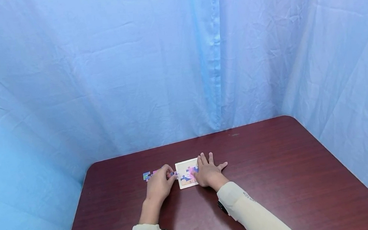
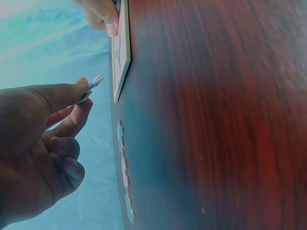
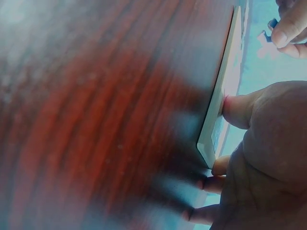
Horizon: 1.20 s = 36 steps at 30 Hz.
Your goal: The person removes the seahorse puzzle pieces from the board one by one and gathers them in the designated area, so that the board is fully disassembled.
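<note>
My left hand (image 1: 158,183) pinches a small jigsaw piece (image 2: 97,81) between thumb and fingertips, raised above the table at the left edge of a pale wooden puzzle tray (image 1: 179,183). In the left wrist view the other fingers curl loosely below. My right hand (image 1: 207,173) lies across the tray's right side with fingers spread. Its thumb (image 3: 237,110) presses on the tray's face, and other fingertips reach past the edge onto the table. Pink and blue fitted pieces (image 1: 185,178) show in the tray's lower part; my right hand hides some of them.
Several loose puzzle pieces (image 1: 146,176) lie flat on the dark red wooden table (image 1: 256,152) left of the tray, partly behind my left hand. Light blue curtains (image 1: 135,79) hang behind the table and along its sides. Both wrists have black bands.
</note>
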### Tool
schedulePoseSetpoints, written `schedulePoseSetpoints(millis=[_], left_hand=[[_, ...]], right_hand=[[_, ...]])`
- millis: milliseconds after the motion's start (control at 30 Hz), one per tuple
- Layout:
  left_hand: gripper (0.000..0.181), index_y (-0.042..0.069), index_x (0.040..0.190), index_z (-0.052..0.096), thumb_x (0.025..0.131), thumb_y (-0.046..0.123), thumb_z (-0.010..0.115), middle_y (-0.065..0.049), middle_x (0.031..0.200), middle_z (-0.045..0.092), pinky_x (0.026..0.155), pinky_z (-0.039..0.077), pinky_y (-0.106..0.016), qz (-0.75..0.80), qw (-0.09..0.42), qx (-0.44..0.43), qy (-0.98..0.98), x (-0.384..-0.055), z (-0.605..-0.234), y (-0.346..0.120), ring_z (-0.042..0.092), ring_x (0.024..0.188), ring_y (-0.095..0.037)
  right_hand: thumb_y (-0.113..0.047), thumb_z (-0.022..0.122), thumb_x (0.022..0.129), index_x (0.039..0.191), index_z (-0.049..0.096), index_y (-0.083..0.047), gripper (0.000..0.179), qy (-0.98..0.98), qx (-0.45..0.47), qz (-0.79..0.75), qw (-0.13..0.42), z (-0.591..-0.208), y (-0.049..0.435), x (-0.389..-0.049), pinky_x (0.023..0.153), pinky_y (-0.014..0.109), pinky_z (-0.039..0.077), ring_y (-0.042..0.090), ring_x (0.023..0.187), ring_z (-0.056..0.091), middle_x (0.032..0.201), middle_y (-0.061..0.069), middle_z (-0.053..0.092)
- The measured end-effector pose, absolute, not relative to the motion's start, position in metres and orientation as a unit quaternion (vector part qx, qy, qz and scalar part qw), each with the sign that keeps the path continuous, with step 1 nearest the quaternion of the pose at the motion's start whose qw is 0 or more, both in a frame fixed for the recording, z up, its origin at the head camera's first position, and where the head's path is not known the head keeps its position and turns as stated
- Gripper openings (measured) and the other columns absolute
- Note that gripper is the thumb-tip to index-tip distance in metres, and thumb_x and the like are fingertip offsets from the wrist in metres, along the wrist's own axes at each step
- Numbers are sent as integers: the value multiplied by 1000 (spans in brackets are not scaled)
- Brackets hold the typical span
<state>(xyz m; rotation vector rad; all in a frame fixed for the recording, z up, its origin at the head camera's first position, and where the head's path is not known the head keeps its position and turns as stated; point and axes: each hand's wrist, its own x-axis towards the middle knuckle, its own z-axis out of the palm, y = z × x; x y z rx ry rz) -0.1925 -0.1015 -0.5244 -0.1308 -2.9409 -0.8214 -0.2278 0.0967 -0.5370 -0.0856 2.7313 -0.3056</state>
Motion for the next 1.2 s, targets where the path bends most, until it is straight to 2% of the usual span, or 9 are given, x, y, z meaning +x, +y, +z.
schedulePoseSetpoints(millis=[700, 933, 1200], left_hand=[[16, 16, 96, 67, 96, 26, 79, 6, 74, 59, 63, 40, -31, -263, 35, -2, -964, -178, -527, -132, 50, 64, -10], [15, 15, 99, 68, 96, 26, 78, 4, 73, 57, 61, 38, -31, -264, 22, 22, -964, -174, -525, -144, 49, 62, -11], [15, 13, 101, 69, 97, 24, 77, 3, 75, 61, 62, 41, -31, -265, 13, 42, -963, -171, -528, -157, 52, 64, -11]], right_hand=[[-49, 46, 110, 171, 15, -14, 77, 973, -30, -122, 196, -537, 98, -227, 113, 90, 7, 37, 168, -4, 181, 6, 6], [-49, 46, 110, 171, 14, -14, 77, 972, -28, -121, 198, -536, 98, -226, 113, 90, 7, 36, 168, -5, 181, 6, 5], [-50, 45, 110, 171, 14, -13, 77, 971, -28, -125, 202, -536, 98, -226, 113, 90, 5, 36, 168, -6, 181, 5, 4]])
